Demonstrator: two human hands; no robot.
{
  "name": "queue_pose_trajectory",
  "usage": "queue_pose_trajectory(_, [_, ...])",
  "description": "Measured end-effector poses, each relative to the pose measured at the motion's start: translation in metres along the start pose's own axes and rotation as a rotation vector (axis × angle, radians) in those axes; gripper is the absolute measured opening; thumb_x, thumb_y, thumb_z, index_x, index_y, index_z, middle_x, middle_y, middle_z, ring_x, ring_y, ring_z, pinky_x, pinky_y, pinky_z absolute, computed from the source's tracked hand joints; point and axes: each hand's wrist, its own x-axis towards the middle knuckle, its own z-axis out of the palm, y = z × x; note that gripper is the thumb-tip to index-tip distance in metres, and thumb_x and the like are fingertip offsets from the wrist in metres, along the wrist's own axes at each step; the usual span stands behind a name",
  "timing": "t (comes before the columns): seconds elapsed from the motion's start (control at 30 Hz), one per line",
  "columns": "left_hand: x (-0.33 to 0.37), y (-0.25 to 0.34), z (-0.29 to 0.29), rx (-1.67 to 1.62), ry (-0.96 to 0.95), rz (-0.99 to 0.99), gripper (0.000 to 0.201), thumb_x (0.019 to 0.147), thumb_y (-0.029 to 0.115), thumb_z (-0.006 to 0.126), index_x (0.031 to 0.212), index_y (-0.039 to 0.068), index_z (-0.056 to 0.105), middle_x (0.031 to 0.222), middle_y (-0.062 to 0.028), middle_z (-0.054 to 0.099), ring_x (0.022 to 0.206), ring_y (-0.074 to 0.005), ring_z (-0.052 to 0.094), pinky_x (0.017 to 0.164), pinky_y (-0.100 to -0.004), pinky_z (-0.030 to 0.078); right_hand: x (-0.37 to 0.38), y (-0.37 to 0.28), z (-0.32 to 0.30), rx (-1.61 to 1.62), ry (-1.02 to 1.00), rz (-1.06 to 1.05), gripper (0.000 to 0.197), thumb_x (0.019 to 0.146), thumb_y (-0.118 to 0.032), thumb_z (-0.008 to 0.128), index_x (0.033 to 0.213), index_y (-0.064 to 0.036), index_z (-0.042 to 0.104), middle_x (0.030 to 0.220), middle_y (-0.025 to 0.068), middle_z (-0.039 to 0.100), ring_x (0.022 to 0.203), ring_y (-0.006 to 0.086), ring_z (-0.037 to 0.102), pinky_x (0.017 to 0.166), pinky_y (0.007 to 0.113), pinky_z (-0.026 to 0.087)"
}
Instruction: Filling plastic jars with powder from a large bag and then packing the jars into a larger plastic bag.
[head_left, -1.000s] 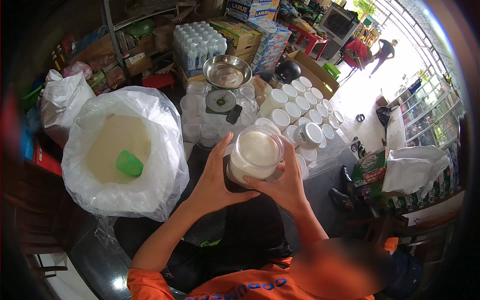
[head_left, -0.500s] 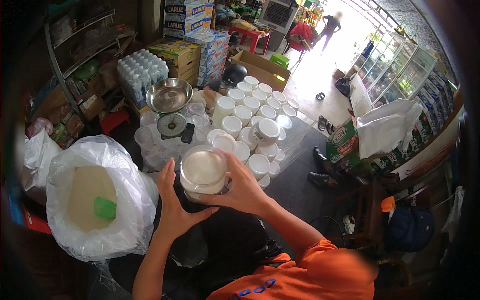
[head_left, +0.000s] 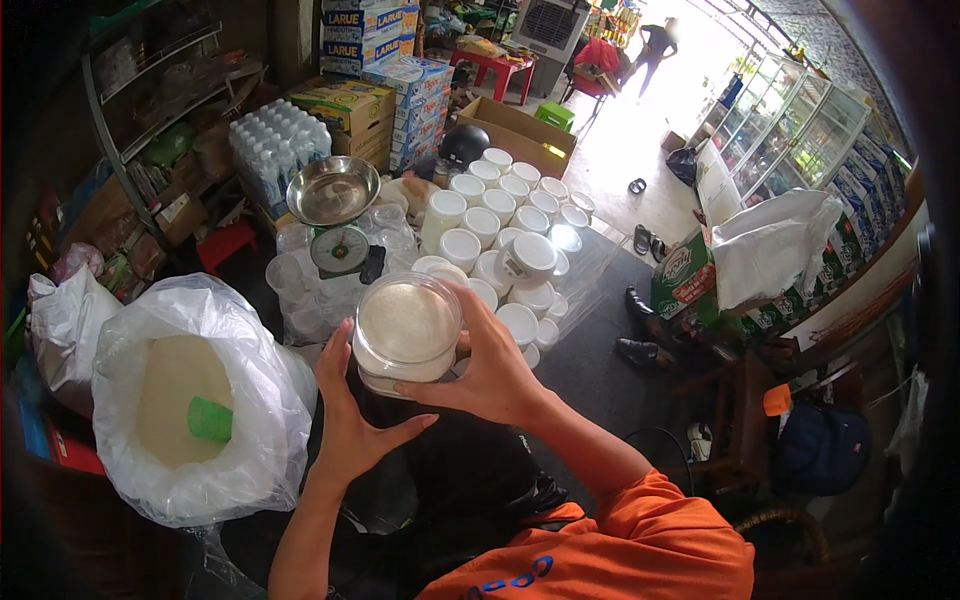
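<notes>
A clear plastic jar (head_left: 408, 322) filled with off-white granular stuff is held up in front of my lap. No lid shows on it. My right hand (head_left: 497, 365) grips it from the right, thumb along the near side. My left hand (head_left: 352, 430) is at the jar's left, thumb spread wide and fingers stretched up beside the wall; whether the fingertips touch it I cannot tell. To the left, a large clear plastic-lined sack (head_left: 265, 380) holds pale granules (head_left: 175, 385), with a green cup (head_left: 210, 419) lying in them. White-lidded jars (head_left: 497, 208) stand grouped beyond my hands.
A dial scale (head_left: 340, 250) with a metal bowl (head_left: 333, 190) stands among empty clear jars (head_left: 292, 278). Behind are bottle packs (head_left: 278, 145), stacked cartons (head_left: 420, 105) and a black helmet (head_left: 464, 146). Shoes (head_left: 642, 352) lie right. A person (head_left: 655, 50) stands far off.
The jar has come slightly closer and tilted a little, still in my right hand. My left hand remains beside it with little movement. The whole view has shifted slightly.
</notes>
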Motion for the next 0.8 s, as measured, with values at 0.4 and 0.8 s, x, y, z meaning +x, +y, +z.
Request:
queue_pose_trajectory(0.4, [-0.002,0.002,-0.004,-0.189,-0.01,-0.037,0.107,0.072,0.014,0.078,0.161,-0.001,0.022,0.157,-0.0246,0.034,0.146,-0.0392,0.039,0.122,-0.0471,0.03,-0.005,0.008,0.009,-0.134,-0.135,0.042,0.108,0.075,-0.045,0.089,0.153,0.0006,0.031,0.148,0.0276,0.048,0.138,0.0439,0.051,0.114,0.047,0.043])
queue_pose_trajectory(0.8, [0.0,0.009,-0.011,-0.233,0.022,-0.028,0.059,0.103,0.016,0.052,0.155,-0.006,0.037,0.155,-0.027,0.044,0.144,-0.0396,0.045,0.12,-0.0449,0.033,-0.009,0.012,0.009,-0.105,-0.155,0.021,0.113,0.077,-0.052,0.089,0.155,0.0006,0.027,0.152,0.0276,0.044,0.142,0.0426,0.047,0.116,0.047,0.042])
